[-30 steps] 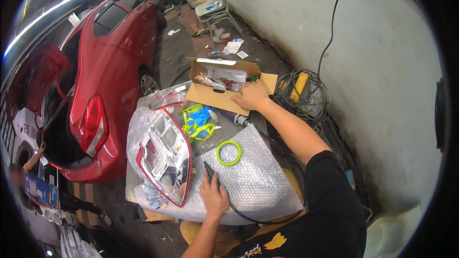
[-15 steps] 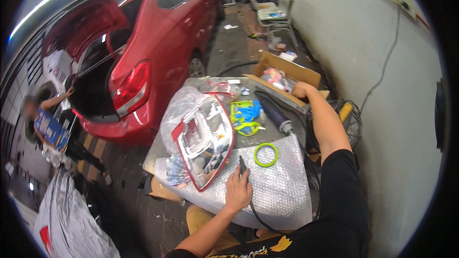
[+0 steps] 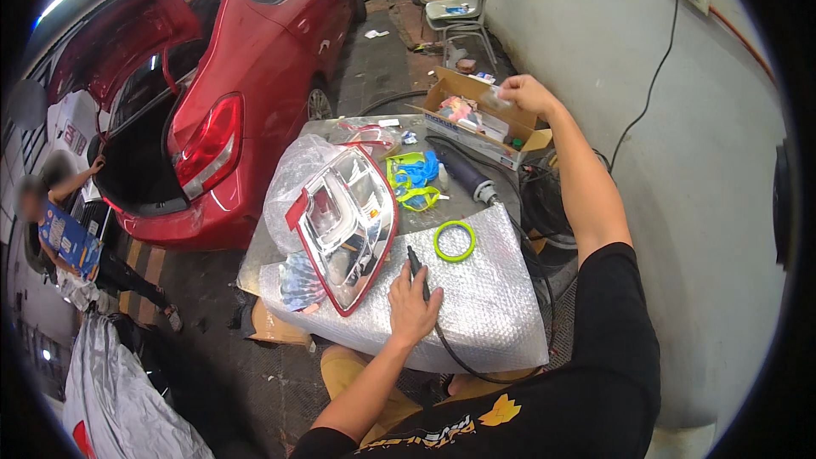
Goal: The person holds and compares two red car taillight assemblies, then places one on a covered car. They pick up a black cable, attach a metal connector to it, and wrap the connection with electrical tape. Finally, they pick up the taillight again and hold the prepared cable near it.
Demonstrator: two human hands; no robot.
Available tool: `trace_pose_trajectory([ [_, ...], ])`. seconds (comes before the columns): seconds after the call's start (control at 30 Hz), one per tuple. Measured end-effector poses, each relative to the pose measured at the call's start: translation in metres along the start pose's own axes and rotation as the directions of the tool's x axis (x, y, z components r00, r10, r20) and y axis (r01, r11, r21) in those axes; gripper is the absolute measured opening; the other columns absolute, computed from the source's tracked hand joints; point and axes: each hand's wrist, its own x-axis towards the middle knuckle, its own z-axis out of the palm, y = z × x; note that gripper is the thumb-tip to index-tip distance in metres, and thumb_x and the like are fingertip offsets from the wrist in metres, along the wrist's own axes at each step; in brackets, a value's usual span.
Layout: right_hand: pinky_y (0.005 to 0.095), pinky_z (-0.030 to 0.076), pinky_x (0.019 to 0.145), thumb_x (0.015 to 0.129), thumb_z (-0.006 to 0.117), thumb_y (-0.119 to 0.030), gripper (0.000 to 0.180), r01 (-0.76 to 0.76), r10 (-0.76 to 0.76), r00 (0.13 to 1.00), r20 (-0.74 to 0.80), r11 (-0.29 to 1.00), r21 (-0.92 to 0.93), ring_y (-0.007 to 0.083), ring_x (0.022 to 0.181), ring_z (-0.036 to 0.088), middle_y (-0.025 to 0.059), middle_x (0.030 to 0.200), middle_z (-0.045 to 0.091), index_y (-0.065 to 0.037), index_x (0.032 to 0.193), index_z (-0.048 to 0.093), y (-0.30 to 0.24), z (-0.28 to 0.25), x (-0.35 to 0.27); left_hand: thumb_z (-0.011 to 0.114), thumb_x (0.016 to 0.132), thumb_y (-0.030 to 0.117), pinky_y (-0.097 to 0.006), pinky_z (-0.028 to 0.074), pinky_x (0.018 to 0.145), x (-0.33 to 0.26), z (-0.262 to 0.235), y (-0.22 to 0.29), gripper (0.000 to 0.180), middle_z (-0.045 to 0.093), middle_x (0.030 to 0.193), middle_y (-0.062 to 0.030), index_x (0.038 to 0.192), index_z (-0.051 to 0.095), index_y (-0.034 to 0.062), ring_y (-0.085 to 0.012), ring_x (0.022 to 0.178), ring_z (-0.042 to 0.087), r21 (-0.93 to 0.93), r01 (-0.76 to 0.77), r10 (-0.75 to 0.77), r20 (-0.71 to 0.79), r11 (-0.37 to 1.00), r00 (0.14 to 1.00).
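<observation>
My left hand [image 3: 413, 309] rests on the silver bubble-wrap sheet [image 3: 484, 314], its fingers closed round a black pen-shaped tool with a cord [image 3: 415, 260]. Raised above an open cardboard box [image 3: 520, 150] at the table's far right, my right hand [image 3: 529, 95] pinches a small clear plastic packet [image 3: 495, 97]; what it contains is too small to make out. Beside my left hand lies a car tail lamp [image 3: 350, 234] with a red rim and clear lens. A lime-green ring [image 3: 438, 243], like a roll of tape, sits to the right of the tool.
A dark cylindrical power tool [image 3: 466, 173] and blue-and-yellow gloves [image 3: 414, 172] lie beyond the ring. Left of the table stands a red car [image 3: 229, 110] with its trunk raised, a person [image 3: 72, 242] near it. A wall [image 3: 595, 42] rises on the right.
My right hand has come up out of the cardboard box with a small clear packet. The left hand keeps hold of the black tool on the sheet. The whole view has shifted slightly.
</observation>
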Motion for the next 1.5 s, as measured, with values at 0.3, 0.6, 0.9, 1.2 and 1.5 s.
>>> trace_pose_trajectory([
  [0.3, 0.0243, 0.047, 0.065, 0.097, 0.070, -0.023, 0.022, 0.023, -0.227, 0.952, 0.205, 0.722, 0.692, 0.0047, 0.065, 0.050, -0.0025, 0.088, 0.064, -0.006, 0.109, 0.066, -0.173, 0.008, -0.109, 0.073, 0.089, 0.035, -0.053, 0.031, 0.114, -0.008, 0.000, -0.005, 0.055, 0.043, 0.151, -0.0230, 0.134, 0.060, 0.0064, -0.0424, 0.134, 0.040, -0.063, -0.061, 0.052, -0.133, 0.996, 0.990],
  [0.6, 0.0272, 0.052, 0.069, 0.098, 0.068, -0.021, 0.023, -0.182, -0.301, 0.797, 0.524, 0.708, 0.683, 0.0051, 0.067, 0.053, -0.0005, 0.088, 0.065, -0.002, 0.111, 0.066, -0.244, 0.115, -0.206, 0.071, 0.094, 0.023, -0.045, 0.044, 0.105, -0.006, -0.046, 0.011, 0.045, 0.057, 0.137, -0.0215, 0.130, 0.059, 0.0008, -0.0350, 0.121, 0.058, -0.647, -0.097, 0.000, -0.150, 0.757, 0.989],
  [0.9, 0.0222, 0.044, 0.063, 0.094, 0.075, -0.025, 0.023, -0.088, -0.171, 0.853, 0.492, 0.883, 0.461, 0.0035, 0.068, 0.050, -0.0040, 0.081, 0.060, -0.006, 0.097, 0.064, -0.253, 0.216, -0.246, 0.066, 0.100, 0.010, -0.031, 0.057, 0.086, -0.024, -0.156, 0.034, 0.038, 0.069, 0.121, -0.0123, 0.134, 0.055, -0.0022, -0.0188, 0.105, 0.070, -1.000, 0.007, -0.133, 0.004, 0.024, 0.991],
  [1.2, 0.0226, 0.037, 0.058, 0.095, 0.075, -0.026, 0.022, 0.128, -0.221, 0.911, 0.349, 0.954, 0.270, 0.0020, 0.065, 0.044, -0.0080, 0.071, 0.051, -0.005, 0.092, 0.066, -0.242, 0.241, -0.267, 0.069, 0.097, 0.009, -0.031, 0.058, 0.080, -0.053, -0.153, 0.000, 0.031, 0.073, 0.109, -0.0116, 0.126, 0.062, -0.0015, -0.0190, 0.092, 0.072, -1.000, 0.013, -0.177, 0.010, 0.017, 0.984],
  [1.5, 0.0241, 0.045, 0.066, 0.095, 0.073, -0.033, 0.026, -0.185, -0.097, 0.826, 0.556, 0.884, 0.430, 0.0053, 0.071, 0.052, -0.0059, 0.077, 0.058, -0.008, 0.092, 0.066, -0.221, 0.246, -0.285, 0.071, 0.095, 0.005, -0.031, 0.058, 0.078, -0.057, -0.154, 0.012, 0.038, 0.073, 0.105, -0.0139, 0.129, 0.053, -0.0019, -0.0205, 0.088, 0.073, -0.998, 0.047, -0.188, 0.041, 0.030, 0.981],
])
